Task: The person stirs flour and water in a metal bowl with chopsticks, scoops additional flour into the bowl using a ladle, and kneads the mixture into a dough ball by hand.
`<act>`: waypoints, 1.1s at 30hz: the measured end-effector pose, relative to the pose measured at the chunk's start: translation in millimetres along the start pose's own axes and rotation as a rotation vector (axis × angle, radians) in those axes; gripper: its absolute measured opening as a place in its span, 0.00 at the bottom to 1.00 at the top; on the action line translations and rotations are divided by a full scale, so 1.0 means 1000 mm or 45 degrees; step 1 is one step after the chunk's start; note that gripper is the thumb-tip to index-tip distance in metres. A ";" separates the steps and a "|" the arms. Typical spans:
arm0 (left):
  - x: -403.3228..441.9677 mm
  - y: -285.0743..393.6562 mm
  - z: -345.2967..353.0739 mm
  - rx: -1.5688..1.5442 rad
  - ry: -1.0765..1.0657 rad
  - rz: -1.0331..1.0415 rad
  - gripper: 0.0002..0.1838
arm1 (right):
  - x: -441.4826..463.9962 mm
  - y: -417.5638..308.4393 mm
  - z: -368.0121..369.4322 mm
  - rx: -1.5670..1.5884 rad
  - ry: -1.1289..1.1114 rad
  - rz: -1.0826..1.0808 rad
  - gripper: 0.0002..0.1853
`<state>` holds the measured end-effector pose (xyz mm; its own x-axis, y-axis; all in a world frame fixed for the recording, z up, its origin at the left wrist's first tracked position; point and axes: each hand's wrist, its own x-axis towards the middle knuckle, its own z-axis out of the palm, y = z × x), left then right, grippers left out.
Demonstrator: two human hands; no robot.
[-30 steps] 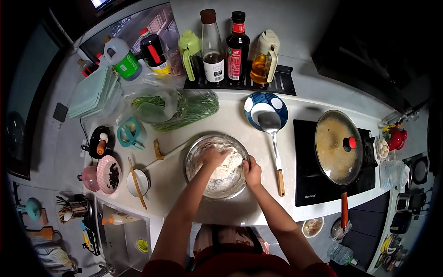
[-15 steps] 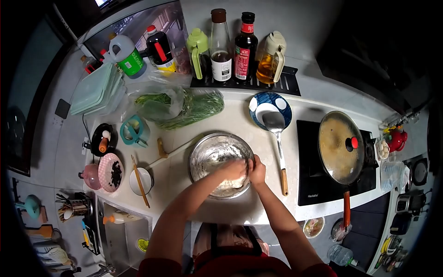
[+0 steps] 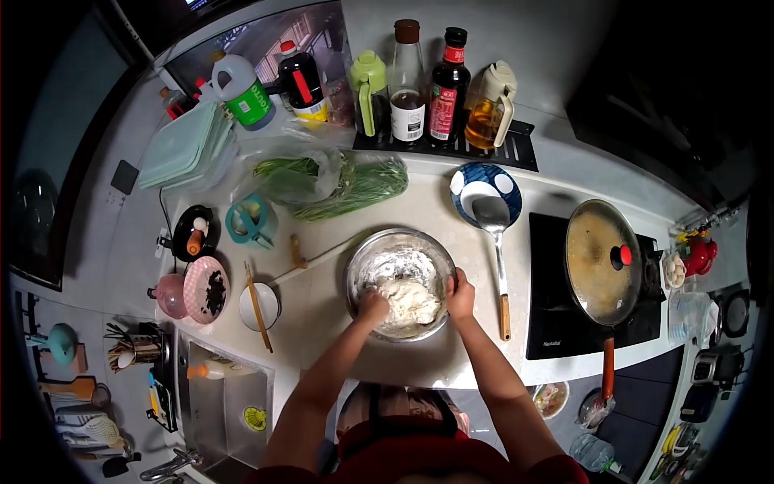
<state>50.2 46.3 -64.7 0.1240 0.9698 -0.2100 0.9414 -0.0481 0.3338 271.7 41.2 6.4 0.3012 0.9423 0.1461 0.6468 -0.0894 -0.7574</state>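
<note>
A steel bowl (image 3: 355, 274) stands on the counter, holding a rough, floury lump of dough (image 3: 413, 302). My left hand (image 3: 372, 307) is inside the bowl at its left side, against the dough's left edge, fingers curled and partly hidden. At the bowl's right rim is my right hand (image 3: 460, 295), its fingers closed round the edge. Flour coats the inner wall above the dough. Left of the bowl lie a long pale stick (image 3: 322, 260) and a piece of ginger (image 3: 297, 252).
A ladle (image 3: 501, 266) rests in a blue patterned bowl (image 3: 508, 185). On the right hob (image 3: 551, 323) sits a lidded pan (image 3: 598, 274). Bagged green vegetables (image 3: 371, 181) and bottles line the back. Chopsticks (image 3: 260, 310) cross a white bowl (image 3: 248, 315); a sink (image 3: 230, 407) is lower left.
My left hand has moved from the bowl's right part to its left side, uncovering the dough. My right hand stays on the rim. The whole view has shifted slightly.
</note>
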 end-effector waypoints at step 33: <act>0.008 0.040 -0.074 -1.313 0.378 -0.123 0.12 | -0.028 -0.031 0.057 0.360 -0.600 0.675 0.35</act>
<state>65.8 69.5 15.3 -0.1485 0.9846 -0.0923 0.2077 0.1223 0.9705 203.2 35.9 -10.9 0.1498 0.8399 -0.5217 0.2760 -0.5422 -0.7937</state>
